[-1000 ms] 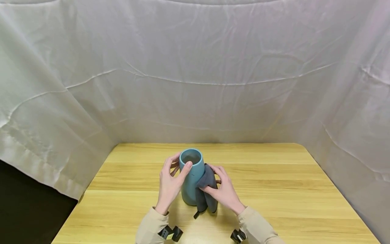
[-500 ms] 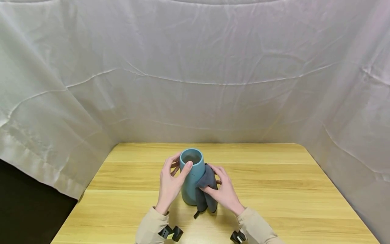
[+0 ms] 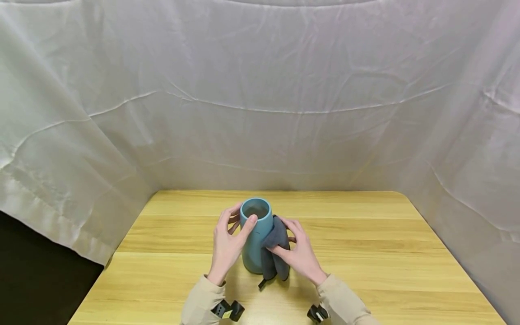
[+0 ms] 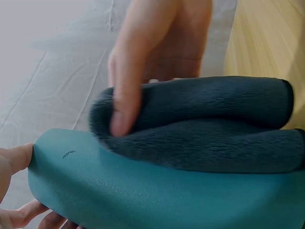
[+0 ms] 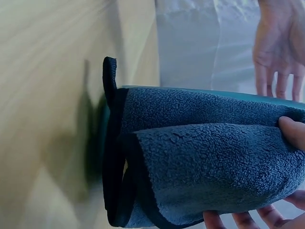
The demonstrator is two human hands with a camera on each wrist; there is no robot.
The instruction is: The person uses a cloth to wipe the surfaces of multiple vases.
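Yellowish wood-grain tabletop [image 3: 365, 257] spreads beneath the person's two hands: the left hand [image 3: 225, 246] curves thumb and fingers round the upper part of a matte teal-blue, open-mouthed cylindrical vessel [image 3: 253, 253], while the right hand [image 3: 300, 255] pinches a folded dark blue-grey plush cloth [image 3: 278, 241] against the vessel's right side. Mouth upward, the vessel is near the tabletop's middle, the cloth's black loop [image 5: 109, 76] hanging low beside it. Beige sleeves [image 3: 203, 300] and black wrist devices [image 3: 228, 311] come next, and creased pale-grey fabric curtains [image 3: 264, 140] line the far and side edges.
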